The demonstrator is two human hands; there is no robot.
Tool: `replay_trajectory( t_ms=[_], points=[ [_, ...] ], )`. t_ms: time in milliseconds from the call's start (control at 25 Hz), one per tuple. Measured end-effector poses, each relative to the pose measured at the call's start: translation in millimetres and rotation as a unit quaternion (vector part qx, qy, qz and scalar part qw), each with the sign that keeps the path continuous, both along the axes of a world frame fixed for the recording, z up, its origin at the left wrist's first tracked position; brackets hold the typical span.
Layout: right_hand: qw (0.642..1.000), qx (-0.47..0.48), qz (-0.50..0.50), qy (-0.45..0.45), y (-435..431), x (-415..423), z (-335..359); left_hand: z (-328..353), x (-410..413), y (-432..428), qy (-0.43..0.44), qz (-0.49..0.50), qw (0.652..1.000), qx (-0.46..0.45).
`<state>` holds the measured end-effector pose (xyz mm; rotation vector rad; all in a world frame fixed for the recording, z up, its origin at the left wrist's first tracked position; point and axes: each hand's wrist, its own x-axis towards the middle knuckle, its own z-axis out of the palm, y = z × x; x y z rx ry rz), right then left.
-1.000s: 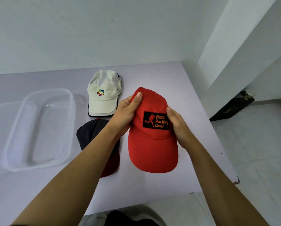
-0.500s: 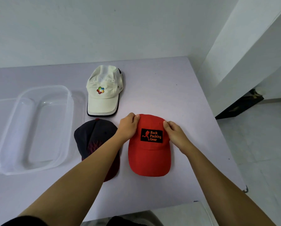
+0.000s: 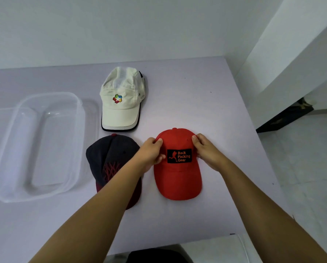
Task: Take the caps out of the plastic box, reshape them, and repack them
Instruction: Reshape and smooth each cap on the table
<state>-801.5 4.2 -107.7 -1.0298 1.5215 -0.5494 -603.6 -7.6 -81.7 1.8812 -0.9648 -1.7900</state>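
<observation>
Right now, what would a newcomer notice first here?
The red cap at the front of the table, its crown pinched by the left hand and the right hand. A dark cap lies left of it, a white cap farther back. At the far left stands a clear box, empty.

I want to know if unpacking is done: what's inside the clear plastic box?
No cap shows inside the plastic box; its clear walls cover nothing, and only the table shows through. The white cap, dark cap and red cap lie outside it.
</observation>
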Motion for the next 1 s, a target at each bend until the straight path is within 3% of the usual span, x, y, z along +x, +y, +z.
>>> replay_trajectory(
  t_ms=[80, 200, 360, 480, 760, 1000],
  points=[
    [1.000, -0.012, -0.001, 0.014, -4, 1, 2, -8, -3, 4, -0.003, 0.040, 0.999, -0.024],
    [0.996, -0.024, 0.002, 0.089, -8, 5, -1, -12, -2, 3, -0.101, 0.018, 0.992, -0.077],
    [0.987, -0.009, -0.019, 0.157, -14, 10, -1, -4, 0, -6, -0.123, -0.005, 0.991, -0.052],
    [0.997, 0.039, -0.013, 0.070, -22, 8, 1, -1, 3, -18, -0.124, -0.035, 0.991, -0.028],
    [0.984, 0.090, -0.091, -0.121, -30, 11, 0, -2, -2, -30, 0.001, 0.117, 0.991, 0.067],
    [0.999, 0.021, 0.005, 0.043, -34, 14, 11, 11, 3, -38, 0.022, 0.100, 0.991, 0.089]
  ],
)
